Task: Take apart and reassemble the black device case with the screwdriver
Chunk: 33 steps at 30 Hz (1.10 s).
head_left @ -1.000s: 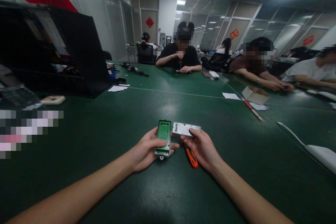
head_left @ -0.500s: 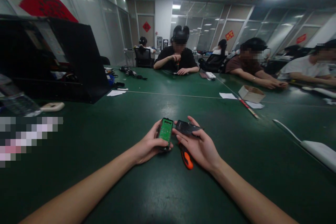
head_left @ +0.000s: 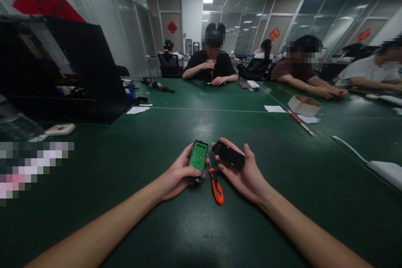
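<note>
My left hand (head_left: 180,175) is closed round a black device housing, its thumb across the lower end of the green circuit board (head_left: 198,155) that faces up inside it. To the right, a black plastic cover (head_left: 230,155) rests across the palm and fingers of my right hand (head_left: 248,178), which is turned palm up with the thumb raised. The two parts are apart. Between my hands a screwdriver (head_left: 217,190) with an orange and black handle lies on the green table, its shaft pointing away, the tip hidden beside the housing.
A large black case (head_left: 109,79) stands at the left, with a clear bottle (head_left: 21,123) beside it. Paper sheets (head_left: 138,110), a small open box (head_left: 304,105) and a white device with a cable (head_left: 385,171) lie on the table. Several people sit across and to the right.
My right hand has drawn slightly away from the housing, and the cover has turned flatter in its palm, its thumb lifting off. More of the screwdriver shows now. The left hand keeps its hold.
</note>
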Each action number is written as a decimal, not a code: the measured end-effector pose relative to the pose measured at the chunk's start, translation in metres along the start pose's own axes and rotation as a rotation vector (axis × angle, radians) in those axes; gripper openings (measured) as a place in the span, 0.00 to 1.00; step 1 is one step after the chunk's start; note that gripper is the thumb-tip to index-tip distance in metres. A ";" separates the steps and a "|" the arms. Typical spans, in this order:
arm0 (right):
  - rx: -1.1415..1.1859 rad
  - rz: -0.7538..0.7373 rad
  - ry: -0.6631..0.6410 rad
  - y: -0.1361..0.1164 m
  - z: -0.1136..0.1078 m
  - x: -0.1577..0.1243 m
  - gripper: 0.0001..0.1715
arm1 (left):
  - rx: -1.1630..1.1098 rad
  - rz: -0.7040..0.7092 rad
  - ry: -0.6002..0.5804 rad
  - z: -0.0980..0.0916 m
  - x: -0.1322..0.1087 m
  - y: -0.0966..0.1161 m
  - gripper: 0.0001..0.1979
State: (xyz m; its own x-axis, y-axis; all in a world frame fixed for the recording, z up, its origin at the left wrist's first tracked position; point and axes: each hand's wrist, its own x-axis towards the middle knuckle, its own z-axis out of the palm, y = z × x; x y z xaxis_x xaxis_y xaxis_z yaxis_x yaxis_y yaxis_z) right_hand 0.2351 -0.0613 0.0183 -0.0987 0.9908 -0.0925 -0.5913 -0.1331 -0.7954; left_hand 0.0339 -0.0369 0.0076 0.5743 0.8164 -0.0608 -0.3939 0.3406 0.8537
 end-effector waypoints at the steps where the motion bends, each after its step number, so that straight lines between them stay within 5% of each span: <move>1: -0.007 -0.004 -0.004 0.000 0.001 -0.001 0.30 | -0.004 0.000 -0.001 -0.001 0.000 0.000 0.39; 11: -0.175 -0.003 -0.178 0.000 -0.001 -0.004 0.36 | -0.029 0.023 -0.006 -0.002 0.000 -0.003 0.40; 18: -0.410 -0.157 -0.180 0.005 -0.006 -0.001 0.52 | -0.056 0.022 0.004 0.000 -0.004 -0.001 0.44; 26: -1.122 -0.642 -0.139 0.011 0.001 -0.016 0.68 | -0.037 0.050 -0.082 0.000 -0.006 -0.004 0.32; 33: -1.245 -0.804 -0.243 0.015 -0.002 -0.017 0.68 | 0.183 0.165 -0.103 -0.009 -0.003 -0.013 0.38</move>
State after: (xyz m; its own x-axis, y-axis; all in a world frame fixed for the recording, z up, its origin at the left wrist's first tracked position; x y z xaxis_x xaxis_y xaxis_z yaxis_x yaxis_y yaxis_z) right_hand 0.2301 -0.0795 0.0068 -0.2876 0.7430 0.6044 0.4771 0.6583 -0.5822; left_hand 0.0310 -0.0393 -0.0079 0.5867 0.7989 0.1322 -0.3572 0.1088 0.9277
